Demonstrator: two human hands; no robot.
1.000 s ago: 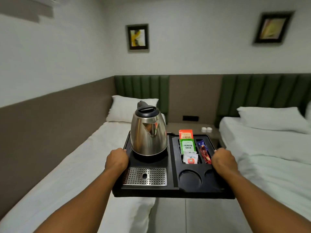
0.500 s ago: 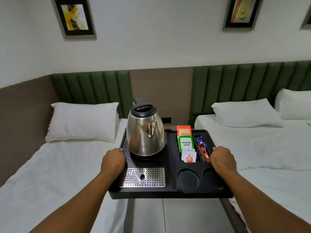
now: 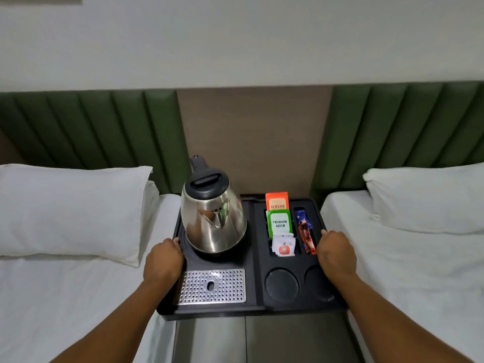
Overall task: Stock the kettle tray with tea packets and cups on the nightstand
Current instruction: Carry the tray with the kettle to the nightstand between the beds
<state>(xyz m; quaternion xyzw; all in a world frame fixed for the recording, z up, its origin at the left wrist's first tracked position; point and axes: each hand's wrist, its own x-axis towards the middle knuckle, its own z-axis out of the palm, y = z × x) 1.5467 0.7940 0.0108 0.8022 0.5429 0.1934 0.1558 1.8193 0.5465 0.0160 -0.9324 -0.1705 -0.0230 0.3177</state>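
Observation:
I hold a black kettle tray [image 3: 255, 260] between two beds. My left hand [image 3: 163, 262] grips its left edge and my right hand [image 3: 336, 256] grips its right edge. A steel kettle [image 3: 213, 218] stands on the tray's back left, with a perforated metal drip plate [image 3: 212, 286] in front of it. Slots on the right hold an orange "Classic" tea packet [image 3: 277, 201], a green "Premium Green" packet [image 3: 279, 223], a small white sachet [image 3: 283, 247] and red and blue stick sachets [image 3: 305, 231]. Two round cup recesses [image 3: 282, 285] are bare. The nightstand under the tray is hidden.
A white bed with a pillow [image 3: 70, 208] lies to the left and another bed with a pillow [image 3: 429, 197] to the right. Green padded headboards [image 3: 91, 137] and a brown wall panel [image 3: 254, 137] stand behind. Grey floor [image 3: 248, 341] shows below the tray.
I have carried the tray forward toward the wall between the beds, and the view has tilted down. Both hands keep the same grip on the tray edges.

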